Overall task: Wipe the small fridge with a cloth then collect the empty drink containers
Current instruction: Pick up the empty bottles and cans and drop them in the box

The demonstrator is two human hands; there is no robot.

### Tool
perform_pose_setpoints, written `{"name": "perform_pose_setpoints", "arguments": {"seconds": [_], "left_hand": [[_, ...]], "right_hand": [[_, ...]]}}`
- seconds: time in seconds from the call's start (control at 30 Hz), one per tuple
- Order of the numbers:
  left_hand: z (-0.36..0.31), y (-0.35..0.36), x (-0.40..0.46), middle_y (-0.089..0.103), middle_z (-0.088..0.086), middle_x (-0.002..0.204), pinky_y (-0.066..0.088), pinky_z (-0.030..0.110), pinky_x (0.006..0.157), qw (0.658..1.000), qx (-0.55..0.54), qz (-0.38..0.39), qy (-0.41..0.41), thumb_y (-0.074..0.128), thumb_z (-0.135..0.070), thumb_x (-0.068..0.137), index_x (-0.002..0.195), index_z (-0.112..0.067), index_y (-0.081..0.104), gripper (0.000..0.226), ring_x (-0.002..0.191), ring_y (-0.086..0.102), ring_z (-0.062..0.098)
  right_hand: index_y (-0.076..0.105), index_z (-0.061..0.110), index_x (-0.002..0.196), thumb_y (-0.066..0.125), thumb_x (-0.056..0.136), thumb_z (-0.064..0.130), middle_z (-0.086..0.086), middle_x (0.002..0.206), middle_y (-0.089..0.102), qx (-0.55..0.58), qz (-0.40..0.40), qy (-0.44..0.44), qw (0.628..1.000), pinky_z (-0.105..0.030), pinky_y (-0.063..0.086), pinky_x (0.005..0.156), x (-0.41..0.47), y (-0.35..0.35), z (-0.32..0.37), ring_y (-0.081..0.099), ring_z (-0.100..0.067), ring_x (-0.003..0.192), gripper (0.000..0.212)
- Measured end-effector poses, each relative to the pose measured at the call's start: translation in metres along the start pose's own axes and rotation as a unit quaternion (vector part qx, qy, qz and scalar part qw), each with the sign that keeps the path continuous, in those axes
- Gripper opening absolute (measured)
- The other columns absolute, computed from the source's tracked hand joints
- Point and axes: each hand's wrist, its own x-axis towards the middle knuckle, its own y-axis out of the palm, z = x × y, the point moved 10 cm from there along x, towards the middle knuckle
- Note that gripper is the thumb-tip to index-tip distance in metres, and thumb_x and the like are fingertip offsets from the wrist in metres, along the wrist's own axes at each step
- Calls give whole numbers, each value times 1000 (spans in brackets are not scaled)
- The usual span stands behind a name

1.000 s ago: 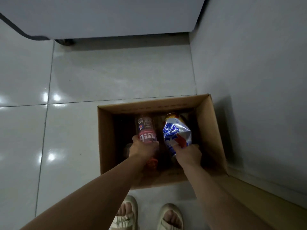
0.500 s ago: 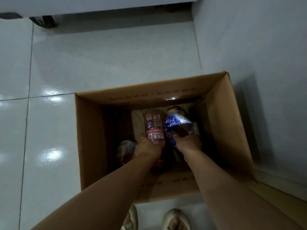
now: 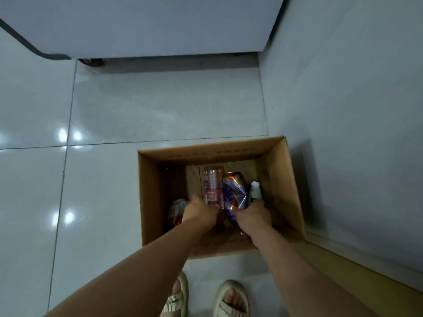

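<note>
An open cardboard box (image 3: 286, 179) stands on the tiled floor by the wall. Both hands reach down inside it. My left hand (image 3: 199, 211) grips a clear plastic bottle (image 3: 212, 186) with a pink label, lying lengthwise. My right hand (image 3: 250, 215) grips a crushed blue, white and silver can (image 3: 234, 191). A red and white crushed container (image 3: 177, 208) lies in the box left of my left hand. A small white bottle (image 3: 255, 191) lies right of the can, touching my right hand's fingers. The white fridge (image 3: 148, 24) stands ahead at the top.
Glossy white floor tiles (image 3: 137, 110) spread to the left and ahead. A grey wall (image 3: 354, 110) runs along the right, with a yellowish strip (image 3: 366, 287) at its base. My sandalled feet (image 3: 206, 298) stand just behind the box.
The view has pulled back and up, so the box looks smaller and the fridge shows again. Both hands still hold the bottle and the can low inside the box.
</note>
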Motion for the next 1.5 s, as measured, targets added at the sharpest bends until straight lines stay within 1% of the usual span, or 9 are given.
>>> {"name": "perform_pose_setpoints", "arguments": {"seconds": [0.2, 0.47, 0.6, 0.7, 0.8, 0.93, 1.13, 1.27, 1.5], "left_hand": [[-38, -62, -85, 56, 10, 121, 53, 40, 86, 999, -27, 6, 33, 61, -33, 86, 135, -16, 31, 60, 103, 60, 25], [-74, -166, -221, 53, 10, 129, 47, 26, 70, 994, -73, -10, 79, 58, -30, 89, 143, -13, 25, 66, 92, 56, 15], [-74, -219, -294, 56, 9, 121, 49, 33, 83, 992, -92, -22, 88, 58, -30, 88, 138, -12, 35, 58, 99, 57, 23], [-71, -256, -344, 53, 4, 105, 47, 28, 69, 989, -112, -33, 94, 57, -30, 89, 132, -12, 40, 50, 75, 53, 13], [-72, -291, -392, 53, 8, 118, 41, 27, 77, 984, -137, -45, 103, 58, -31, 90, 136, -12, 38, 53, 95, 53, 20], [-68, -333, -450, 43, 13, 141, 39, 35, 95, 977, -164, -77, 117, 58, -32, 90, 141, -14, 32, 61, 125, 44, 30], [-53, -399, -530, 39, 14, 144, 36, 40, 102, 955, -220, -141, 139, 58, -33, 90, 142, -13, 31, 62, 129, 41, 32], [-17, -439, -573, 40, 14, 143, 37, 39, 101, 935, -266, -187, 140, 59, -33, 89, 142, -13, 31, 63, 127, 43, 31], [60, -520, -625, 39, 14, 144, 37, 38, 101, 903, -320, -254, 135, 60, -35, 88, 142, -11, 30, 66, 128, 42, 31]], "right_hand": [[37, 10, 134, 65, 86, 22, -11, 127, 51, -12, 0, -32, 999, -17, 34, 52, -92, -42, 29, 49, -11, 75, 57], [35, 8, 140, 67, 84, 22, -12, 126, 53, -6, -28, -95, 995, -13, 29, 42, -232, -111, 86, 47, -5, 69, 65], [40, 5, 134, 67, 84, 24, 2, 87, 53, -2, -66, -107, 992, -10, 28, 30, -314, -146, 106, 38, 0, 55, 60], [41, 5, 133, 65, 85, 31, -8, 115, 57, -16, -80, -120, 989, -11, 31, 42, -369, -165, 120, 44, -8, 63, 60], [44, 5, 131, 65, 83, 33, -12, 119, 56, -24, -71, -155, 985, -22, 47, 62, -418, -176, 137, 60, -20, 82, 59], [44, 7, 128, 63, 83, 32, -4, 111, 54, -46, -66, -213, 974, -14, 39, 49, -474, -187, 156, 51, -9, 68, 55], [28, 12, 142, 61, 87, 34, -11, 142, 36, -64, -37, -293, 953, -24, 40, 73, -549, -191, 195, 49, -26, 117, 68], [24, 8, 146, 61, 87, 33, -14, 147, 30, -89, -28, -347, 933, -28, 40, 88, -608, -174, 227, 43, -29, 126, 73], [33, 6, 135, 59, 86, 33, -15, 137, 39, -125, -1, -421, 898, -31, 44, 89, -713, -112, 285, 48, -30, 119, 61]]}}
